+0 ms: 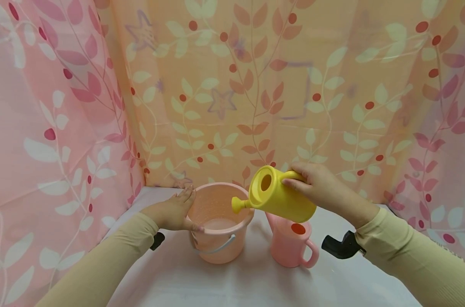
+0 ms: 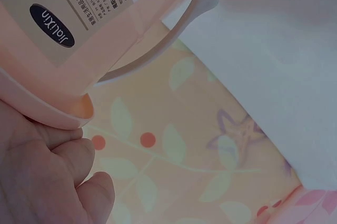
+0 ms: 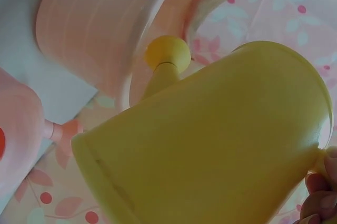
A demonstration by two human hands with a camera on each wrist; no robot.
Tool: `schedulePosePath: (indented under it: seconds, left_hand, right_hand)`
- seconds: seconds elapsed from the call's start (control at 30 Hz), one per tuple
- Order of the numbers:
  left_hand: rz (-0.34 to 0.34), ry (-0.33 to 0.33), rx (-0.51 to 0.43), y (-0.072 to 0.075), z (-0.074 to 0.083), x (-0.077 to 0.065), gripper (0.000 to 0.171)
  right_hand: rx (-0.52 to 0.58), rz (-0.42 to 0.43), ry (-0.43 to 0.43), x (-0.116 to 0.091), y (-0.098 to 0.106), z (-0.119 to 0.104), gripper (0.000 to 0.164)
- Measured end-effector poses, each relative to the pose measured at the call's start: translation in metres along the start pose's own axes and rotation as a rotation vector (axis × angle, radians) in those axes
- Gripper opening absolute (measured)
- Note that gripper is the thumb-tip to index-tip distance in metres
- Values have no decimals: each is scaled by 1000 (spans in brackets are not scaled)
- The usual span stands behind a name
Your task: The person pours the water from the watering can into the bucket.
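Note:
My right hand (image 1: pixel 313 183) grips the handle of a yellow watering can (image 1: pixel 284 200), tilted in the air with its spout over the bucket's right rim. In the right wrist view the can's round yellow rose (image 3: pixel 167 54) overlaps the bucket opening. A peach-pink bucket (image 1: pixel 221 247) stands upright on the table, its pale handle hanging down in front. My left hand (image 1: pixel 174 211) rests on the bucket's left rim, fingers extended, thumb along the near side. Below the yellow can, a pink watering can (image 1: pixel 287 247) stands upright, its top partly hidden.
A white-covered table (image 1: pixel 255 285) lies under the bucket and pink can. Patterned curtains (image 1: pixel 255 85) with leaves and red dots close off the back and both sides. A printed label (image 2: pixel 58 19) is on the bucket's side. Black wrist mounts (image 1: pixel 341 246) stick out below the sleeves.

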State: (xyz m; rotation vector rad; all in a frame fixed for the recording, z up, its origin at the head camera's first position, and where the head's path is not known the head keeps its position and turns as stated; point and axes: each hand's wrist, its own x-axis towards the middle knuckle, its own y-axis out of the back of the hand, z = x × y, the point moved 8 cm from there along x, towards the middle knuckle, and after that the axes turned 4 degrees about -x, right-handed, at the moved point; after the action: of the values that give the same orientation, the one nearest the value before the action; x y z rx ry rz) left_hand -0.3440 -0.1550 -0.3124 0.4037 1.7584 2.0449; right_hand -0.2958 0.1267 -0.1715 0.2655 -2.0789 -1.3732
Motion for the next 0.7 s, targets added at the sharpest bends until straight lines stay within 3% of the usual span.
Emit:
schedulePosePath:
  seconds: [0.7]
  left_hand:
    - [-9, 11, 4, -1, -1, 0, 120]
  right_hand:
    - [-12, 9, 36, 3, 3, -7, 16]
